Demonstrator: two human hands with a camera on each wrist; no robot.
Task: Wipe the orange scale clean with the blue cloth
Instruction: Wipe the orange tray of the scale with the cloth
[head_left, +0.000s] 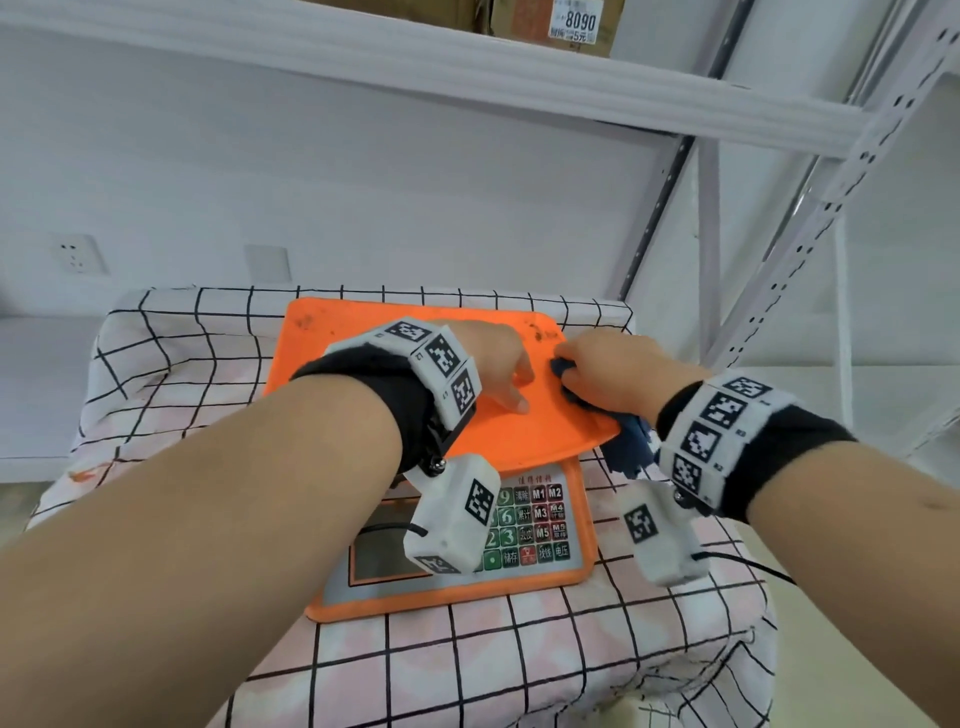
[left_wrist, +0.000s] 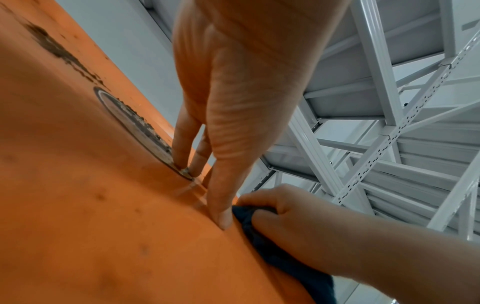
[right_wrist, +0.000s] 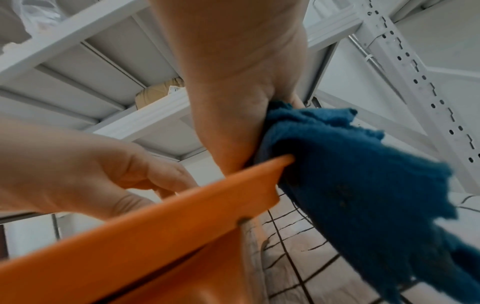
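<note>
The orange scale (head_left: 358, 343) stands on a checked tablecloth, its keypad (head_left: 530, 525) facing me. Dark dirt marks (left_wrist: 64, 55) and a ring stain lie on its platter (left_wrist: 91, 205). My left hand (head_left: 511, 384) presses down on the platter with straight fingers (left_wrist: 223, 156). At the platter's right edge my right hand (head_left: 587, 369) grips the bunched blue cloth (head_left: 628, 447). Part of the cloth (right_wrist: 350, 174) hangs down past the platter's rim (right_wrist: 155, 226). In the left wrist view the cloth (left_wrist: 272, 257) lies pressed on the platter right beside my left thumb.
The small table (head_left: 467, 665) under the checked cloth stands against a white wall with sockets (head_left: 78, 254). White metal shelving (head_left: 779, 234) rises close at the right and overhead, with a cardboard box (head_left: 545, 21) on it. A black cable (head_left: 753, 564) trails off right.
</note>
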